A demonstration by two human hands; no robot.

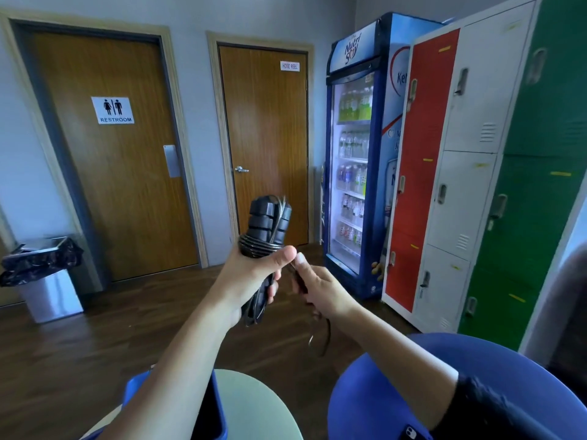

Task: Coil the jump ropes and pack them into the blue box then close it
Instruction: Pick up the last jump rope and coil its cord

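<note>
My left hand (251, 274) is curled tight round the black jump rope (268, 223), handles bundled upright, cord wound round them just above my thumb. My right hand (324, 287), just beside it, pinches the loose cord end. The blue box (220, 404) sits open under my left forearm, on a pale table (254, 404). A blue chair (381, 392) is under my right arm.

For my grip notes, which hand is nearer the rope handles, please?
Left. The left hand grips the handles; the right hand pinches loose cord just beside them.
</note>
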